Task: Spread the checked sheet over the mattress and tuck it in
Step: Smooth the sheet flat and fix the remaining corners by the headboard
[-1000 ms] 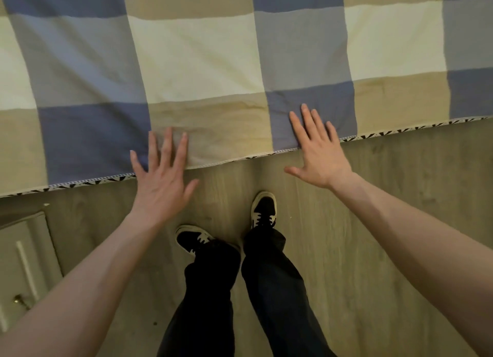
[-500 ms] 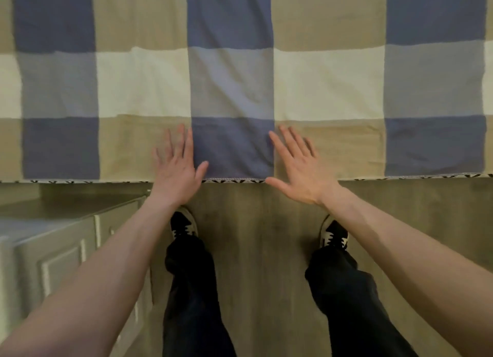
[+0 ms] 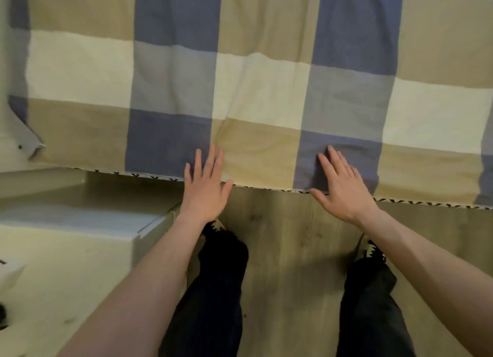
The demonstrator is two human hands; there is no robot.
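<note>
Over the whole upper part of the view lies the checked sheet, in blue, beige and cream squares. It covers the mattress, which is hidden under it, and its near side hangs down over the near edge of the bed. This hanging part looks loose, so it is probably not yet tucked in. Below the sheet is the wooden floor, and at the left, just beside the bed, stands a white cabinet. The person stands close to the near edge with dark trouser legs apart, probably to reach the sheet with both arms together.

The left hand and the right hand lie flat on the hanging side, near each other, with fingers straight and a little spread. Neither hand grasps anything. The palms only press the cloth against the side of the bed. It seems they are placed so to smooth the cloth and keep it steady before it is pushed under. Both thumbs reach below the hem, a pale trim with small dark marks. At the left end of the near edge a small fold of the sheet sticks out, so this end likely needs tidying too.
</note>
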